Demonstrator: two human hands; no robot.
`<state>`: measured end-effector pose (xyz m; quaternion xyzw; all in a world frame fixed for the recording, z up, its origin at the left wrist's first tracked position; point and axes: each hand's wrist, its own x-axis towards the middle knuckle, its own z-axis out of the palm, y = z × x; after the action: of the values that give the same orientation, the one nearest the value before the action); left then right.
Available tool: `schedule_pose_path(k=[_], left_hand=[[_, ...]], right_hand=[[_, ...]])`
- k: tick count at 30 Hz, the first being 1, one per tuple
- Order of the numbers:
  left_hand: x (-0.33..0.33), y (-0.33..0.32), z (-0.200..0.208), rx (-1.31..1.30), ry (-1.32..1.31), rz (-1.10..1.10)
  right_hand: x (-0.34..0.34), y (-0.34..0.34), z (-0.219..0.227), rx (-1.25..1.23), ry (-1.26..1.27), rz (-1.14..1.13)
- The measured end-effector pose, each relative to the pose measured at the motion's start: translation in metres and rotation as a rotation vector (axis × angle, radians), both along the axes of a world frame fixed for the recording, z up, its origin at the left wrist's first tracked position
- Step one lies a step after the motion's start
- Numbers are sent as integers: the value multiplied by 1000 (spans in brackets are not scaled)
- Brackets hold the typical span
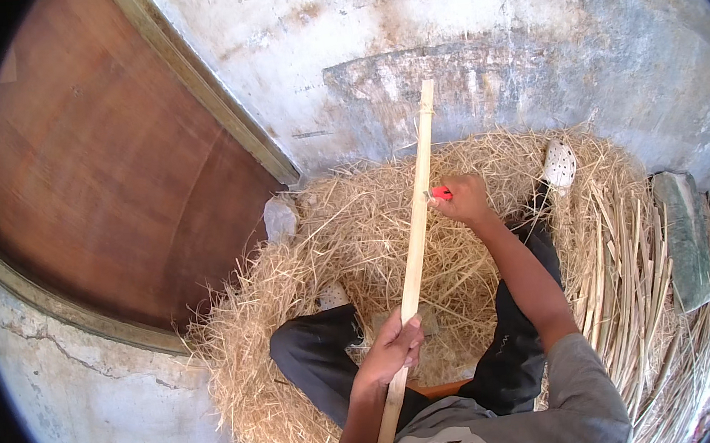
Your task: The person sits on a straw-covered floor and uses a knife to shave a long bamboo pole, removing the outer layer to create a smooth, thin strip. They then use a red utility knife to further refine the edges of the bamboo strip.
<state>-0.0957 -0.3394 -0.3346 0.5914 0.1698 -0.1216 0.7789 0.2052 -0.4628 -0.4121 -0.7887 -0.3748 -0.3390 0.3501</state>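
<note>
A long, pale split bamboo strip (417, 233) slants up and away from my lap, its far end in front of the wall. My left hand (394, 347) is closed around its lower part, between my knees. In my right hand (466, 200) is a small red-handled utility knife (441, 193), gripped in closed fingers. Its short blade meets the right edge of the strip about midway along, or lies very close to it. Fibres stick out near the strip's far end. The lowest part of the strip runs down against my shirt.
Straw-like shavings (355, 221) cover the ground around my legs. Many thin bamboo sticks (611, 265) lie at the right beside a greenish slab (683, 241). A stained wall (493, 54) stands ahead, with a brown door (118, 159) at left and a pale stone (280, 218) by its corner.
</note>
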Motion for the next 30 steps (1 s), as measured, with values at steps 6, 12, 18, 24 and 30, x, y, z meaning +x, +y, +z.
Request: schedule_pose_path(k=[6, 12, 18, 24, 30], left_hand=[[-14, -12, -11, 46, 35, -109], [-14, -19, -6, 14, 15, -145], [-11, -21, -8, 15, 16, -168], [12, 2, -9, 61, 14, -65], [24, 12, 12, 29, 35, 60]], right_hand=[[46, -21, -2, 98, 384, -352], [69, -33, -6, 177, 503, -477], [64, -52, 17, 178, 709, -377], [-37, -39, 21, 85, 550, 71], [-88, -9, 18, -297, 240, 263]])
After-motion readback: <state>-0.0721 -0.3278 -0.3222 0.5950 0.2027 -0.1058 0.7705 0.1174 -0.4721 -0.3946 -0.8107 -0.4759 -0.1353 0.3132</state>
